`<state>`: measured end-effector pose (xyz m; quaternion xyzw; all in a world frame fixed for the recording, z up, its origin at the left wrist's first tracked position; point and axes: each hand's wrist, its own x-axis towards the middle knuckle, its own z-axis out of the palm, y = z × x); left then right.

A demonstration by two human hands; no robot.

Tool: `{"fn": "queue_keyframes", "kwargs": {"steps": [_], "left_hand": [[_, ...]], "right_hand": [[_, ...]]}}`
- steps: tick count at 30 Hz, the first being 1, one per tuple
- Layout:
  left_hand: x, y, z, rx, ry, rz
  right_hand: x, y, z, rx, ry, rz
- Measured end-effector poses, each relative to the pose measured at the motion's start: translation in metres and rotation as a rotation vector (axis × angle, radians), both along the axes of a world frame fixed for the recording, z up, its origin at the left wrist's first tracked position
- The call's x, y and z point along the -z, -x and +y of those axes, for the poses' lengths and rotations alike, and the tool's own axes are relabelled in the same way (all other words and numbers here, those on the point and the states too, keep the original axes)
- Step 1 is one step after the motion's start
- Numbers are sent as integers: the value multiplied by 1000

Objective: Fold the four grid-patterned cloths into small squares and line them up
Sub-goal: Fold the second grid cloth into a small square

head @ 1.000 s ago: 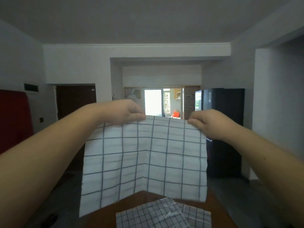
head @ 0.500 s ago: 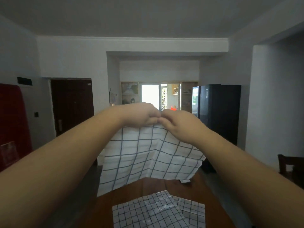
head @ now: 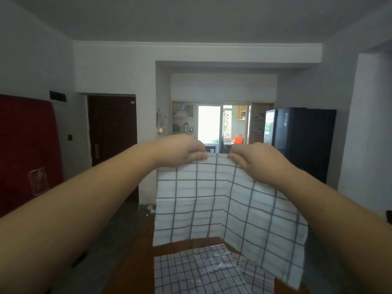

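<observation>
Both my left hand (head: 182, 151) and right hand (head: 254, 160) pinch the cloth (head: 214, 206) top edge close together; I should match corners before creasing.

I saw the white cloth with a wide dark grid (head: 212, 198) as thin, matt woven fabric, soft, with pressed fold creases across it. The finer-checked white cloths (head: 191, 272) lying near me had the same dull weave but looked more crumpled. Under them the brown wooden table (head: 176, 248) was smooth with a faint sheen. On the far right the tall black fridge (head: 303, 141) was glossy and caught the window light. The dark brown wooden door (head: 112, 128) on the far left looked dull.
</observation>
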<state>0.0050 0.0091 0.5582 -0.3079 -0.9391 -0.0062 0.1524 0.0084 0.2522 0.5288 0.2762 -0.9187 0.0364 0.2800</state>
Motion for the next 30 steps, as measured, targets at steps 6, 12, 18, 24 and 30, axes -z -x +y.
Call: {"fn": "queue_keyframes", "kwargs": {"steps": [6, 12, 18, 24, 30], "left_hand": [[4, 1, -43, -102, -72, 37], [9, 2, -53, -166, -26, 47], [16, 2, -24, -99, -84, 63], [40, 11, 27, -89, 27, 354], [49, 24, 41, -97, 120, 402]], "right_hand": [[1, 15, 9, -4, -16, -31], [9, 24, -5, 23, -61, -14], [11, 21, -20, 6, -117, 95], [16, 19, -15, 14, -93, 170], [25, 17, 8, 70, -123, 178]]}}
